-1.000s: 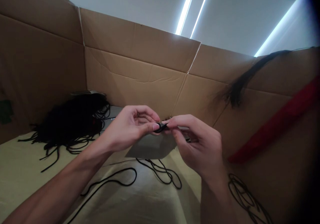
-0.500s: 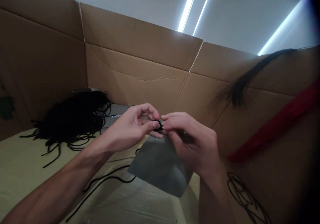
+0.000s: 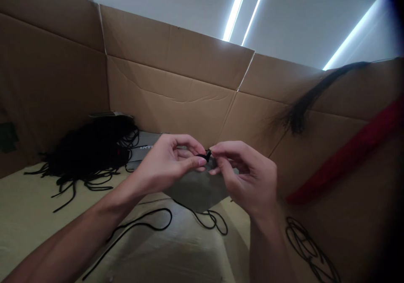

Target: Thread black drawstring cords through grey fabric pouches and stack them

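Note:
My left hand (image 3: 178, 158) pinches a black cord (image 3: 206, 156) between thumb and fingers, at the middle of the view. Fingertips of my right hand (image 3: 244, 169) close on the same cord from the other side; it looks looped or knotted there, too small to make out. Beneath both hands hangs a grey sheet-like piece (image 3: 197, 192), perhaps a bag, partly hidden by the fingers. Below it, a thin black cord (image 3: 217, 226) lies in loops on the table, and another cord length (image 3: 154, 210) curves to the left.
A heap of black cords (image 3: 91, 152) lies at the left, beside a grey lettered piece (image 3: 143, 146). Cardboard walls (image 3: 170, 72) enclose the table (image 3: 25, 220). On the right are a hanging black fibre bundle (image 3: 299, 110), a red strip (image 3: 344, 156) and coiled cord (image 3: 307, 247).
The open black loop between my fingers has drawn into a small dark bunch. The grey piece has tilted up and away, uncovering looped cord on the table.

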### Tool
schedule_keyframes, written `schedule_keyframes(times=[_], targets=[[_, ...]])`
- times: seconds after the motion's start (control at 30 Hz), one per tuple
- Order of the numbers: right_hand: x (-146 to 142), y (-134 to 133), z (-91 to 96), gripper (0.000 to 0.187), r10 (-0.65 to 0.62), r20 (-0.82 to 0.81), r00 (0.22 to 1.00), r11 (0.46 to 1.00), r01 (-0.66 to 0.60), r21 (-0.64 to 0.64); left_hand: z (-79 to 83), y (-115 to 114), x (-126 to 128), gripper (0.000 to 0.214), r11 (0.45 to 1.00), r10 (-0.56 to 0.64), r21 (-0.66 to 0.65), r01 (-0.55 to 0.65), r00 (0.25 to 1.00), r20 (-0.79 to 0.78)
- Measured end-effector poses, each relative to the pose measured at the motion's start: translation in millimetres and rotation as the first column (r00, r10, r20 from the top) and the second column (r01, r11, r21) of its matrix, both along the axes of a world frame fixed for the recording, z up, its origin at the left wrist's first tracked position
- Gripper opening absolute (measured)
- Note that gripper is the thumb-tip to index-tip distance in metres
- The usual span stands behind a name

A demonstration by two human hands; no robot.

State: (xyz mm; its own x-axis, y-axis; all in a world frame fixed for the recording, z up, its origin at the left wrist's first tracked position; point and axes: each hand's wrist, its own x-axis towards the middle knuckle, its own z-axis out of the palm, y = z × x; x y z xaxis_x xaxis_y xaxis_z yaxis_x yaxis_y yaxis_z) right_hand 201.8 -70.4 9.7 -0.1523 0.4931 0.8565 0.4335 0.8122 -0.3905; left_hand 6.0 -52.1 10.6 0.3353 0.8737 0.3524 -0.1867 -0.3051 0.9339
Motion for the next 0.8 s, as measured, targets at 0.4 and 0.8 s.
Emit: schedule_keyframes(times=[0.4, 0.8], targets=[[-6, -3, 2.2, 0.005, -0.04, -0.191, 0.981, 0.989, 0.012, -0.147, 0.5, -5, 9, 0.032, 0.994, 0.105, -0.027, -0.103, 0.99, 0.093], [-21, -10, 0.8, 0.006, -0.171, -0.091, 0.981, 0.977, 0.156, -0.148, -2.5, -10, 16, 0.024, 0.992, 0.126, 0.005, -0.128, 0.981, 0.147]])
